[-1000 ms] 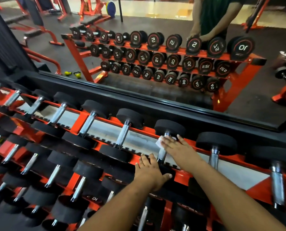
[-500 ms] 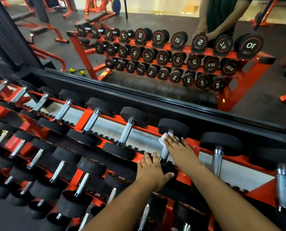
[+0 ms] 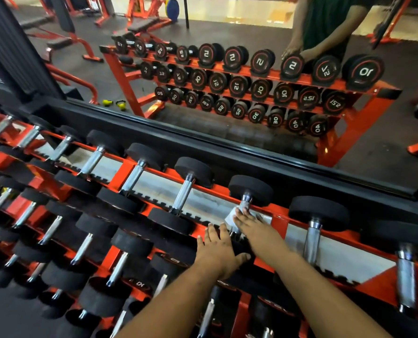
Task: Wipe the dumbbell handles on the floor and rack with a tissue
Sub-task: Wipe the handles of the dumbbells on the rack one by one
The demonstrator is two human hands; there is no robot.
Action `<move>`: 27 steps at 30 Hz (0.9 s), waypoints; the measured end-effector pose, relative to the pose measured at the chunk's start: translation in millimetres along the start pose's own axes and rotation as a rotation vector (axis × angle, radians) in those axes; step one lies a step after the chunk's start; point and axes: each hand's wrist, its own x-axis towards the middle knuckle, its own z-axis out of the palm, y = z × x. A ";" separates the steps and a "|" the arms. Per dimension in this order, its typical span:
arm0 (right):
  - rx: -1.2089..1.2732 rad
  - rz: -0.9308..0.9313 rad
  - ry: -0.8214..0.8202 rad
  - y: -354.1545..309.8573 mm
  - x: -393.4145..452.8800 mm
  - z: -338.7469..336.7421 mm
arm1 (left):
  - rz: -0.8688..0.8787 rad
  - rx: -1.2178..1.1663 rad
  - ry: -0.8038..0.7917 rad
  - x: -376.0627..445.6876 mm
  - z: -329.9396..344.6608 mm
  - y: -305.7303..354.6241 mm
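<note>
An orange rack (image 3: 280,222) holds rows of black dumbbells with chrome handles. My right hand (image 3: 254,226) presses a white tissue (image 3: 230,217) onto the handle of one top-row dumbbell (image 3: 250,190), fingers wrapped over it just below the far head. My left hand (image 3: 219,250) rests on the near black head of that same dumbbell, fingers spread flat and thumb out to the right. Most of the handle is hidden under my right hand.
Neighbouring top-row dumbbells sit at the left (image 3: 193,172) and right (image 3: 317,213). A wall mirror (image 3: 203,123) behind the rack reflects the rack, a person's arms and gym benches. Lower rack tiers carry several more dumbbells (image 3: 130,242).
My right hand with the tissue has slid slightly up the handle toward the far head. The left hand has stayed on the near head. The view shifted a little.
</note>
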 end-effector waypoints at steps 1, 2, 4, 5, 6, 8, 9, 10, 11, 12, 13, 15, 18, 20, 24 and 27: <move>-0.018 -0.025 -0.005 2.2 -2.9 0.3 | 0.000 0.000 0.004 1.3 -0.3 -0.4; -0.062 -0.043 -0.004 4.3 -4.3 0.9 | -0.002 0.002 0.002 1.3 0.6 -1.1; -0.121 -0.013 0.021 8.9 0.8 0.5 | -0.005 0.007 -0.004 0.6 0.8 -0.6; -0.101 0.037 0.044 10.1 5.8 0.7 | -0.008 0.005 -0.006 0.3 0.4 -0.1; -0.038 0.088 0.059 9.8 10.7 2.0 | -0.008 0.000 -0.005 -0.3 0.1 0.3; 0.236 0.175 0.102 1.4 13.4 5.5 | -0.008 -0.006 0.000 -0.6 -0.6 0.3; 0.437 0.232 0.124 -6.3 11.2 7.3 | -0.007 -0.006 0.000 -0.1 -0.3 -0.1; 0.644 0.300 0.145 -13.0 7.6 10.7 | -0.006 -0.003 -0.003 0.6 0.2 -0.6; 0.839 0.361 0.173 -19.5 3.4 12.3 | -0.005 0.000 -0.008 1.2 0.3 -0.9; 1.000 0.420 0.198 -24.0 1.5 15.9 | -0.005 0.002 -0.013 1.8 0.3 -0.4; 1.121 0.460 0.213 -26.7 1.5 19.0 | -0.004 0.005 -0.016 2.5 0.1 -0.5; 1.265 0.487 0.234 -28.0 8.4 20.3 | -0.004 0.011 -0.020 3.0 0.2 -0.7; 1.357 0.540 0.279 -22.6 26.1 12.3 | -0.009 0.006 -0.020 2.9 1.1 -1.4; 1.343 0.554 0.304 -22.7 27.0 4.8 | -0.010 -0.001 -0.013 3.2 0.8 -1.1; 1.211 0.500 0.161 -26.6 -2.9 7.5 | 0.001 -0.003 -0.006 2.5 0.9 -1.0; 1.294 0.525 0.162 -24.9 -7.4 10.2 | 0.005 -0.006 -0.021 2.9 0.1 -0.4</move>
